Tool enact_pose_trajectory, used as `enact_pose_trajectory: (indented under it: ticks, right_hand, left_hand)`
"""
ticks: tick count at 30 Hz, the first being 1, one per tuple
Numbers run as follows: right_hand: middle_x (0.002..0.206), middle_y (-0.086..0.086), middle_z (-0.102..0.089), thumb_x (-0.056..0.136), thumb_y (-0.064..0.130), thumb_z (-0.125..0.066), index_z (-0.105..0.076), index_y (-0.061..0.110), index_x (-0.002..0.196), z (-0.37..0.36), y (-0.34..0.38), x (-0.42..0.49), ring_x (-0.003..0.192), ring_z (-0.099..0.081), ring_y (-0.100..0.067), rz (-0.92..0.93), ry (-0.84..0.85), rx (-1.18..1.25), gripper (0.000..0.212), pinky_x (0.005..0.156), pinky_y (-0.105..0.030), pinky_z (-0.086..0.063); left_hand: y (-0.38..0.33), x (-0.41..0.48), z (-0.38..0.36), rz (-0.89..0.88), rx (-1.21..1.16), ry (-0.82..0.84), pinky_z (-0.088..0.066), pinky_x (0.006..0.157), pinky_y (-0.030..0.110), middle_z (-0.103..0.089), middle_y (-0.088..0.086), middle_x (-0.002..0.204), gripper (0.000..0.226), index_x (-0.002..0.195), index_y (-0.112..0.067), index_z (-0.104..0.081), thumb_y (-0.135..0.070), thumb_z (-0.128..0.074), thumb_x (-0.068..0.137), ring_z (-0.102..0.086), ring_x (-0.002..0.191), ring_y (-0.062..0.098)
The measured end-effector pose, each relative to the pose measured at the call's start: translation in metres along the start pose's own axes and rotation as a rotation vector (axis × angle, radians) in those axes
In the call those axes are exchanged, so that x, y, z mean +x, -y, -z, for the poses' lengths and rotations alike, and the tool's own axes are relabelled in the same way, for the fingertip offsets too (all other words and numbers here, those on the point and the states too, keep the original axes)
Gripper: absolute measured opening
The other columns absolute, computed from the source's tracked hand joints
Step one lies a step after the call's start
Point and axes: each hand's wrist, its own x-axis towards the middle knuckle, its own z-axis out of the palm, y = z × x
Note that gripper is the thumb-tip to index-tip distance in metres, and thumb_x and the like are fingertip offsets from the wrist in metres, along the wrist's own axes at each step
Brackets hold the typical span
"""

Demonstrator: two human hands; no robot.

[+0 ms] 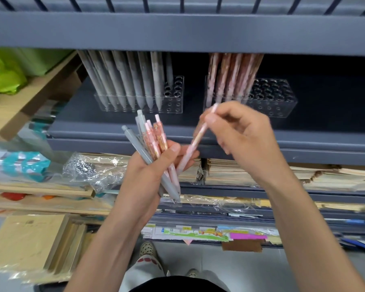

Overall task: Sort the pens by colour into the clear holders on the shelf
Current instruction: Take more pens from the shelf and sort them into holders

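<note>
My left hand (pixel 154 171) grips a bundle of pens (pixel 150 144), grey ones on the left and pink ones on the right, tops pointing up. My right hand (pixel 242 135) pinches a single pink pen (pixel 195 142) near its top; its lower end sits among the bundle by my left fingers. On the dark shelf behind stand two clear holders: the left holder (pixel 173 102) is mostly filled with grey pens (pixel 124 81), the right holder (pixel 278 102) has pink pens (pixel 230 76) in its left part and empty holes to the right.
The dark shelf edge (pixel 303 150) runs just behind my hands. Below it lie stacks of paper goods in plastic wrap (pixel 93 167). A cardboard box (pixel 30 98) and green bags (pixel 2 74) sit at left, kraft notebooks (pixel 30 241) at lower left.
</note>
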Motion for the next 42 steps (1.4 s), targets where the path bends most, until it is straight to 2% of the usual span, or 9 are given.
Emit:
enact_pose_trajectory:
  ticks: [5, 12, 17, 21, 27, 31, 36, 39, 42]
  right_hand:
    - [0.075, -0.004, -0.069, 0.097, 0.014, -0.049, -0.057, 0.016, 0.092, 0.027, 0.0, 0.002, 0.061, -0.065, -0.023, 0.073, -0.479, 0.273, 0.01, 0.054, -0.03, -0.054]
    - [0.082, 0.0, -0.063, 0.1, 0.018, -0.042, -0.048, 0.019, 0.099, 0.06, -0.007, 0.007, 0.07, -0.068, -0.03, 0.256, -0.896, -0.07, 0.006, 0.068, -0.047, -0.058]
    - [0.079, 0.019, -0.065, 0.1, 0.025, -0.047, -0.053, 0.032, 0.101, 0.063, -0.005, 0.018, 0.069, -0.068, -0.017, 0.264, -0.867, -0.294, 0.008, 0.068, -0.042, -0.057]
    - [0.086, -0.013, -0.069, 0.096, 0.026, -0.045, -0.065, 0.01, 0.102, 0.07, -0.01, 0.036, 0.085, -0.065, -0.034, 0.126, -0.704, -0.56, 0.026, 0.079, -0.046, -0.052]
    - [0.091, -0.017, -0.071, 0.1, 0.03, -0.04, -0.065, 0.007, 0.093, 0.069, -0.008, 0.061, 0.088, -0.065, -0.037, 0.106, -0.434, -0.843, 0.034, 0.079, -0.03, -0.044]
    - [0.1, -0.014, -0.07, 0.101, 0.026, -0.042, -0.065, 0.012, 0.094, 0.062, -0.009, 0.068, 0.087, -0.049, -0.025, 0.024, -0.464, -0.863, 0.028, 0.071, -0.02, -0.022]
    - [0.089, -0.011, -0.066, 0.099, 0.028, -0.042, -0.056, 0.021, 0.084, 0.059, -0.009, 0.072, 0.082, -0.052, -0.023, -0.04, -0.506, -0.859, 0.021, 0.069, -0.022, -0.022]
    - [0.091, -0.015, -0.071, 0.098, 0.029, -0.044, -0.066, 0.013, 0.088, 0.06, -0.009, 0.069, 0.09, -0.063, -0.032, -0.012, -0.522, -0.806, 0.029, 0.076, -0.03, -0.036]
    - [0.092, -0.009, -0.072, 0.096, 0.027, -0.047, -0.068, 0.013, 0.095, 0.062, -0.012, 0.066, 0.094, -0.064, -0.028, -0.033, -0.548, -0.766, 0.026, 0.076, -0.017, -0.038]
  left_hand:
    - [-0.001, 0.002, 0.002, -0.003, 0.102, -0.027, -0.056, 0.058, 0.03, -0.075, 0.01, 0.084, 0.007, 0.095, -0.013, -0.064, -0.02, -0.063, 0.094, -0.068, 0.059, 0.023]
    - [-0.002, 0.004, -0.009, 0.035, 0.058, 0.026, -0.036, 0.042, 0.023, -0.055, 0.002, 0.069, 0.018, 0.081, -0.017, -0.055, -0.029, -0.065, 0.091, -0.04, 0.046, 0.013]
    - [0.0, 0.003, -0.013, 0.056, 0.072, 0.0, -0.039, 0.042, 0.024, -0.067, 0.002, 0.082, 0.021, 0.086, -0.018, -0.066, -0.038, -0.063, 0.089, -0.045, 0.044, 0.015]
    - [0.002, 0.003, -0.013, 0.072, 0.056, -0.023, -0.042, 0.042, 0.023, -0.071, 0.004, 0.082, 0.035, 0.102, -0.009, -0.066, -0.04, -0.062, 0.087, -0.051, 0.045, 0.015]
    - [0.002, 0.002, -0.009, 0.067, 0.066, -0.067, -0.036, 0.039, 0.022, -0.067, 0.003, 0.08, 0.028, 0.105, -0.009, -0.069, -0.033, -0.059, 0.096, -0.044, 0.043, 0.012]
    - [0.0, 0.001, -0.008, 0.058, 0.029, -0.111, -0.032, 0.039, 0.022, -0.058, -0.001, 0.074, 0.028, 0.107, -0.011, -0.068, -0.035, -0.056, 0.099, -0.039, 0.044, 0.01]
    - [-0.002, 0.001, -0.005, 0.068, 0.016, -0.134, -0.033, 0.039, 0.022, -0.059, 0.0, 0.073, 0.035, 0.105, -0.011, -0.067, -0.042, -0.051, 0.101, -0.039, 0.043, 0.011]
    - [-0.003, 0.002, -0.005, 0.09, 0.012, -0.162, -0.032, 0.039, 0.024, -0.062, 0.0, 0.074, 0.026, 0.105, -0.009, -0.067, -0.027, -0.048, 0.104, -0.039, 0.043, 0.012]
    - [-0.004, 0.001, -0.007, 0.105, 0.032, -0.174, -0.031, 0.039, 0.025, -0.063, -0.001, 0.073, 0.022, 0.107, -0.007, -0.065, -0.017, -0.045, 0.103, -0.04, 0.044, 0.013]
